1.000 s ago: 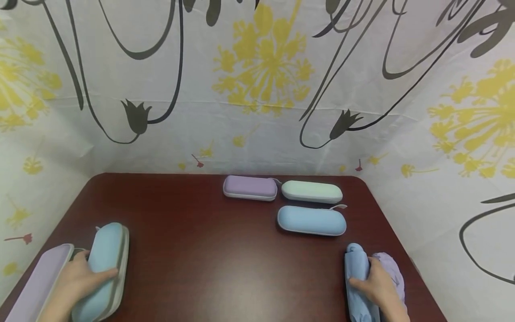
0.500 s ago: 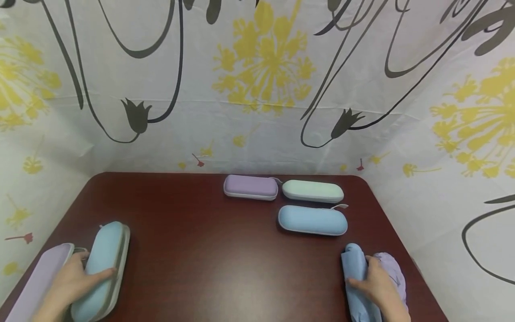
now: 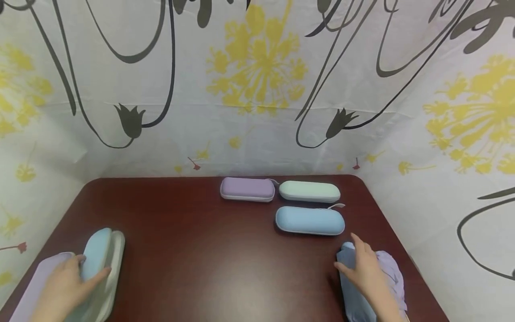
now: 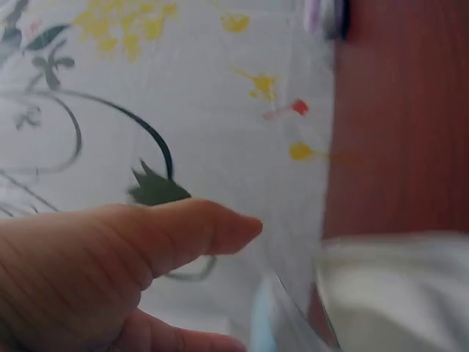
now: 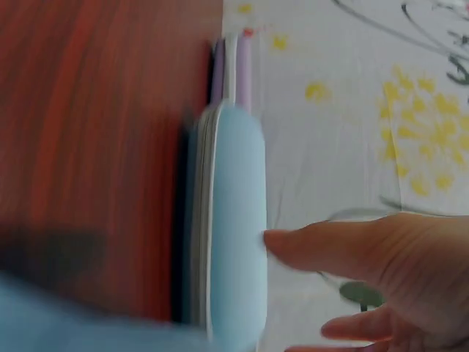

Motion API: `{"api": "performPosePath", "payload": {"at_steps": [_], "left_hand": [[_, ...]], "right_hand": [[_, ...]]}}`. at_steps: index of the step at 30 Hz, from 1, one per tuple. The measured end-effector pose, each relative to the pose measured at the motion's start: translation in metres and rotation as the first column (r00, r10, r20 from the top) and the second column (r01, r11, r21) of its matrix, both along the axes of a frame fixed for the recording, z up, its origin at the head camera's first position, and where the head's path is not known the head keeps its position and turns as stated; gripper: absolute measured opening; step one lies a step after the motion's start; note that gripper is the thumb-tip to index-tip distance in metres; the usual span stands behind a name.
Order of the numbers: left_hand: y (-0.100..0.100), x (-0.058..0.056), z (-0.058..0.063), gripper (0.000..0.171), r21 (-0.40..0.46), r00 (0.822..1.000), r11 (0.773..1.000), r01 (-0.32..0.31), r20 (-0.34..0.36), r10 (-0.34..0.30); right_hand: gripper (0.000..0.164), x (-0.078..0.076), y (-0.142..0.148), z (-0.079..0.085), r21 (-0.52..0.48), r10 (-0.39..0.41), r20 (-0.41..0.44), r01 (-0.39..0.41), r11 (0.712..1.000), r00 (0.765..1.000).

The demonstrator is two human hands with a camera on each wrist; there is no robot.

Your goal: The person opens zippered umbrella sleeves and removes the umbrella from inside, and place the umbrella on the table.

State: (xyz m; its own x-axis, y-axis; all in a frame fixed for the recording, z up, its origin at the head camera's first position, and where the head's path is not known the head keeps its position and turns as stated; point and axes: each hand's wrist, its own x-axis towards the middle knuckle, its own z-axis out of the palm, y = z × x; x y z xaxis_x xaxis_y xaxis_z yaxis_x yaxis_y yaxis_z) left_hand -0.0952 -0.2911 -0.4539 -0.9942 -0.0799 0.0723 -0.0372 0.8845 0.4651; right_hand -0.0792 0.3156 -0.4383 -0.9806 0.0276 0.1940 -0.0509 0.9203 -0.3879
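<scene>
At the lower left my left hand hovers over a light blue hard case, thumb straight and spread from the fingers. The case gapes, its blue lid tilted leftward off the pale grey base. In the left wrist view a gap shows between thumb and lid edge. A lilac hard case lies left of it, partly behind the hand. At the lower right my right hand is spread above a rolled light blue fabric bundle; a crumpled lilac fabric bundle lies beside it, partly hidden.
At the back of the dark red-brown table lie a purple case, a pale green case and a blue case. A patterned white sheet hangs behind and around the table.
The left blue case's lid has tipped leftward, showing more of the base. My right hand has come up off the blue bundle and its fingers have spread. The head view has shifted slightly.
</scene>
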Motion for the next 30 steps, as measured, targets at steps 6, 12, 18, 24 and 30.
{"api": "performPosePath", "payload": {"at_steps": [6, 12, 18, 24, 30], "left_hand": [[0.053, -0.016, 0.020, 0.051, 0.112, 0.972, 0.992, 0.058, -0.232, -0.030], [0.106, -0.065, 0.020, 0.035, 0.382, 0.960, 0.901, 0.207, -0.259, -0.111], [0.154, -0.127, 0.003, 0.040, 0.810, 0.982, 0.584, 0.046, 0.069, -0.173], [0.191, -0.173, -0.014, 0.050, 0.906, 0.957, 0.386, -0.172, 0.247, -0.153], [0.210, -0.198, -0.029, 0.054, 0.904, 0.956, 0.367, -0.219, 0.274, -0.104]], "right_hand": [[0.070, -0.033, -0.034, 0.007, -0.075, 0.173, -0.139, -0.185, 0.980, 0.975], [0.065, -0.081, -0.071, 0.011, -0.202, 0.273, -0.088, -0.285, 0.937, 0.958], [0.061, -0.131, -0.109, 0.010, -0.265, 0.267, -0.043, -0.268, 0.926, 0.963], [0.064, -0.172, -0.138, 0.003, -0.296, 0.197, 0.026, -0.181, 0.938, 0.980], [0.064, -0.191, -0.151, -0.013, -0.319, 0.072, 0.072, -0.045, 0.947, 0.995]]}}
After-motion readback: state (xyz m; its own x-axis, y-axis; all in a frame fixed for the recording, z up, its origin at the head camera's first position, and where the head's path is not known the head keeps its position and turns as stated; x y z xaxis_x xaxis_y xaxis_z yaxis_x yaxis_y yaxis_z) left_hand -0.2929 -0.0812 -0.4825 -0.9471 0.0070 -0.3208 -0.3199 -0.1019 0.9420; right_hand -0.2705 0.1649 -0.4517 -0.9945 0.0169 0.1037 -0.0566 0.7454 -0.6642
